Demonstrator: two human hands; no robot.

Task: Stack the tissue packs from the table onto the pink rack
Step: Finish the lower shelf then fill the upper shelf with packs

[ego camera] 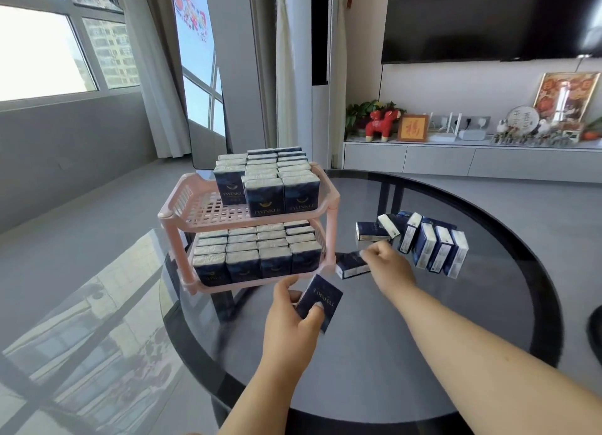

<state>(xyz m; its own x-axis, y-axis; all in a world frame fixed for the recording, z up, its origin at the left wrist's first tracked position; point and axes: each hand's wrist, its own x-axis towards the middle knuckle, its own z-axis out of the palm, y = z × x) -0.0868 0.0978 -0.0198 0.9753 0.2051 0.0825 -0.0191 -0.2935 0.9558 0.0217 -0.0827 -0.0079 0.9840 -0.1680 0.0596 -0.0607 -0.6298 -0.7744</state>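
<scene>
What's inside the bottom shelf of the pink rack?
The pink rack's bottom shelf is packed with rows of tissue packs standing upright. Whether more packs lie beneath them is hidden.

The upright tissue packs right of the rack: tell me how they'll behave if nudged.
The upright tissue packs stand on narrow ends and already lean, so they would probably topple like dominoes. On the glossy glass table they likely slide easily.

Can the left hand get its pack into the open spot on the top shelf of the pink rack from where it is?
Probably yes. The left hand holds a tissue pack just in front of the pink rack, and the top shelf's front-left grid is bare. Nothing lies between; the right hand is off to the side on another pack.
</scene>
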